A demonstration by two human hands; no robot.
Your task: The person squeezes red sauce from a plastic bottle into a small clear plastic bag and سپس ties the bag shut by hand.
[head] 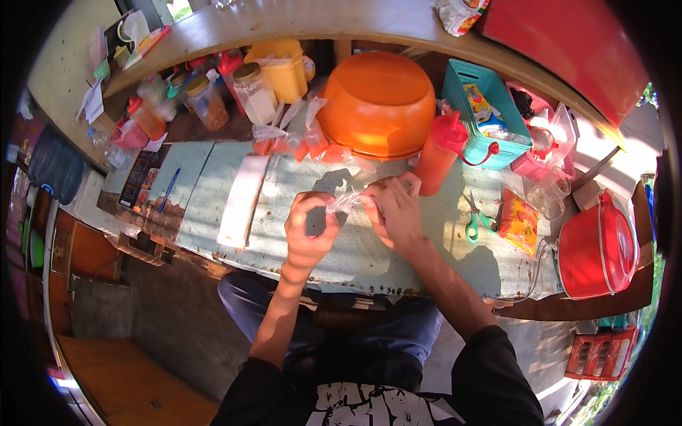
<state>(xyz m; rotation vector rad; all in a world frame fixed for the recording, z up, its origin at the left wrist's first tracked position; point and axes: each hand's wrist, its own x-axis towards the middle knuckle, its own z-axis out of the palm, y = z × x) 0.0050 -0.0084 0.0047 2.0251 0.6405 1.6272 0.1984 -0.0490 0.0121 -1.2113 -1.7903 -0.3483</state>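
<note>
Between my hands, above the pale table, is a twisted piece of clear plastic (346, 203), probably the neck of a small bag. My left hand (311, 226) pinches its left end between thumb and forefinger. The right end is gripped by my right hand (391, 210), whose fingers hide part of it. Just beyond lie several small knotted plastic bags with red-orange contents (314, 142), against an orange plastic basin (378, 101) turned upside down. A red squeeze bottle (439, 152) stands near my right hand. To the left lies a stack of clear plastic bags (244, 199).
Green-handled scissors (474, 221), a yellow-and-red packet (518, 221) and a red lidded pail (597, 250) sit on the right. A teal basket (498, 141) stands behind. Lidded jars (254, 90) and a blue pen (169, 190) are on the left. A shelf (319, 21) overhangs the back.
</note>
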